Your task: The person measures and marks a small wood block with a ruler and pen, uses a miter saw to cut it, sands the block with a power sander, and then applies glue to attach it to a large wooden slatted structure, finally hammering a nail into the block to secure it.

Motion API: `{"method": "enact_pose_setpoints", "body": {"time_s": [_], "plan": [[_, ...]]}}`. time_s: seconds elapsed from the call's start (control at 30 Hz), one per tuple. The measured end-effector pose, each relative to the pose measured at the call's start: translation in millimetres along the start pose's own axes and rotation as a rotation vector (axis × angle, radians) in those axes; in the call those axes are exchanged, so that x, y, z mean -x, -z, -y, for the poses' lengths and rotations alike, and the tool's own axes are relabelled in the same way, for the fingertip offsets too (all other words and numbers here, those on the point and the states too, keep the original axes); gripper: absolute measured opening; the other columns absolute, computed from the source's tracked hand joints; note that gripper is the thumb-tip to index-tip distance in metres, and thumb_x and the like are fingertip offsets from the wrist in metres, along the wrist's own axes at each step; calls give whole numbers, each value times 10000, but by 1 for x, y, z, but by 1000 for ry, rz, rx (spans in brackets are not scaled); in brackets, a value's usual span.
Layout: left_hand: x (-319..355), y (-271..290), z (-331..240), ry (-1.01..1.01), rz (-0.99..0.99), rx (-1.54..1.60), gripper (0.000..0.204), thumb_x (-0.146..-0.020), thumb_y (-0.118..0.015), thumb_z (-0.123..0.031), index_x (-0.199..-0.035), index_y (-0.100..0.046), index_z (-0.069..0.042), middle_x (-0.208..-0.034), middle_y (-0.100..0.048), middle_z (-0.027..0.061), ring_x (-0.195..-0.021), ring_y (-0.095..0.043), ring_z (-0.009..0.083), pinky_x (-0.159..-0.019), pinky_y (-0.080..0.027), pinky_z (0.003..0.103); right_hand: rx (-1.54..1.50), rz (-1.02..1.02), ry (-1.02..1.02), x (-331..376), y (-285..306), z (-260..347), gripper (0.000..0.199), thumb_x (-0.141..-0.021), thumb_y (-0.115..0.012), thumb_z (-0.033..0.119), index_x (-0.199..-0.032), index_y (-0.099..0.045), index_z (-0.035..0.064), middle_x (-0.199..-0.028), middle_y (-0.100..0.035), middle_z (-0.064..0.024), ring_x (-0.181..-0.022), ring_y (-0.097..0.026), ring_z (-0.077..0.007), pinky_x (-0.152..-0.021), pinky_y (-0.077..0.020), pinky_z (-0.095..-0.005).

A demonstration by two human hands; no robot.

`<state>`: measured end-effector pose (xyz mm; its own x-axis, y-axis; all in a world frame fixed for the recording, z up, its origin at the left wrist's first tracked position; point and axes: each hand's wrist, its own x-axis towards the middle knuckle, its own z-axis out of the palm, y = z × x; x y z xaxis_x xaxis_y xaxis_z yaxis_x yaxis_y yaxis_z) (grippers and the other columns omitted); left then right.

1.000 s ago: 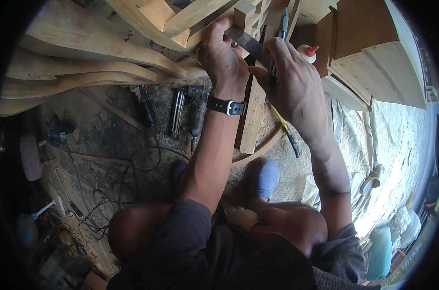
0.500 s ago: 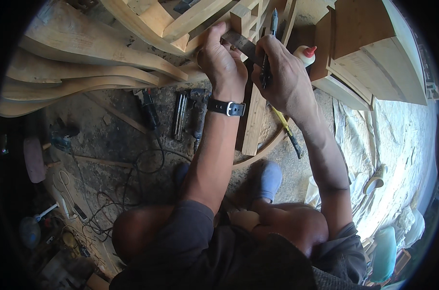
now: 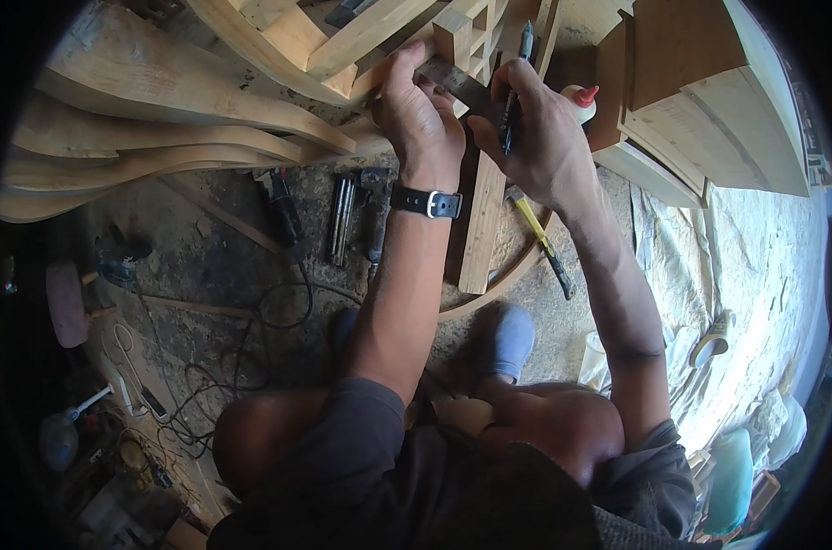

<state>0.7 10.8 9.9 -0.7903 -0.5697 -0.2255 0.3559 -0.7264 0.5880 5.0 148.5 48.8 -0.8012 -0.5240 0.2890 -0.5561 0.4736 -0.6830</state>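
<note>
My left hand [image 3: 422,128], with a dark strap on its wrist, is closed at the far centre, its thumb raised and fingers curled. It grips a flat dark metal strip [image 3: 454,81], which looks like a ruler or square blade, against pale wooden pieces [image 3: 453,35]. Just to the right, my right hand [image 3: 542,128] holds a dark pen [image 3: 509,115] between its fingers, with the pen's other end pointing away from me. Its thumb sits apart from the pen, near the strip's right end. A wooden bar [image 3: 482,229] runs toward me beneath the hands.
Curved wooden parts [image 3: 159,101] fill the far left. A wooden cabinet piece [image 3: 691,92] stands at the far right, beside a white bottle with red tip [image 3: 583,99]. A yellow cutter-like tool [image 3: 540,238], an air tool [image 3: 377,206], a corded power tool [image 3: 280,206] and cables lie on the floor.
My right hand has shifted slightly right with the pen, and its thumb has opened away from the fingers. My left hand stays nearly in place on the strip.
</note>
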Motion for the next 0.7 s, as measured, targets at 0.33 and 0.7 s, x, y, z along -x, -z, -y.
{"method": "enact_pose_setpoints", "body": {"time_s": [0.33, 0.7], "plan": [[-6, 0, 3, -4, 10, 137, 379, -834, -723, -97, -1183, -618, 11, -1119, -659, 105, -983, -678, 223, -811, -596, 411, 71, 91, 82, -8, -5, -2, 382, -807, -758, 97, -1092, -516, 19, -933, -658, -240, -904, -668, -458, -757, -518, -529], [-4, 7, 4, 17, 59, -20, 451, -878, -692, -250, -1267, -576, -53, -1223, -589, 81, -1164, -567, 210, -939, -575, 500, 49, 198, 43, -1, 36, -9, 350, -762, -743, 82, -1020, -516, 17, -781, -610, -213, -787, -632, -442, -707, -466, -495]]}}
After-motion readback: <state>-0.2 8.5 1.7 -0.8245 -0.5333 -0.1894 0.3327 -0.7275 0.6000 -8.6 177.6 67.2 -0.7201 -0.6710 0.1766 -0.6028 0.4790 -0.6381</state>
